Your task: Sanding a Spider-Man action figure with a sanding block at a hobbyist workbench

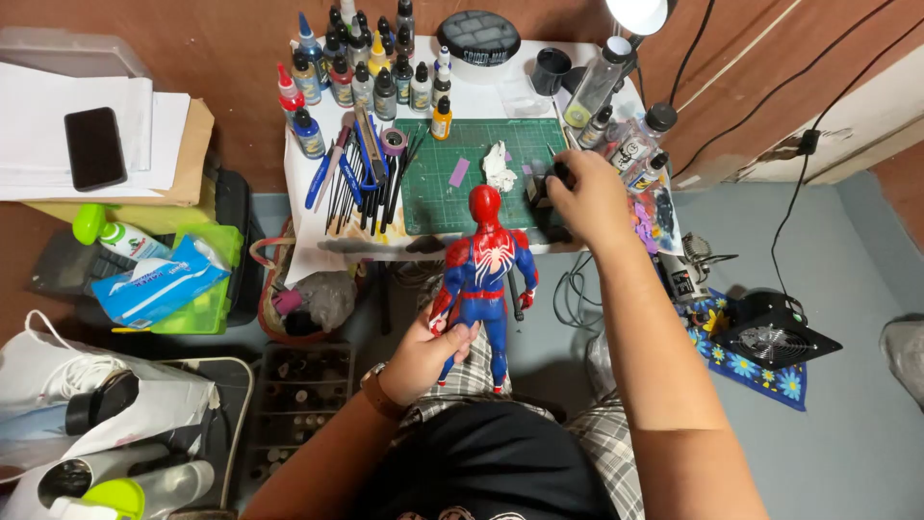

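The left hand [423, 354] holds a red-and-blue action figure [484, 274] upright; its fingers [460, 335] are wrapped narrowly around the figure's lower arm and hip, thumb on the near side. The figure is glossy moulded plastic with a white spider emblem on its back. It rises from the left fingers towards the table edge, its red head level with the near margin of the green cutting mat [472, 178].

The right hand [587, 193] rests at the mat's right edge. Its fingertips [563, 173] are closed narrowly on a small dark object [545, 189]; what that object is cannot be told. The figure's head lies just to the left of these fingertips, apart from them.

Beyond the right fingertips, on the mat, lie a crumpled white lump [498, 166] and a small lilac strip [459, 171]. To the left of the mat is a row of slim dark tools and blue-handled pliers [358, 173]. Behind the mat stand dropper bottles [361, 72] of opaque plastic with coloured caps; their contents are not visible. To the right of the fingertips stand clear bottles [630, 135] with dark caps, one tilted.

Below the left hand's wrist, a compartmented box [300, 395] on the floor holds small dark bottles. Farther left, a green bin [207, 289] carries a blue wipe packet [159, 279] on top.
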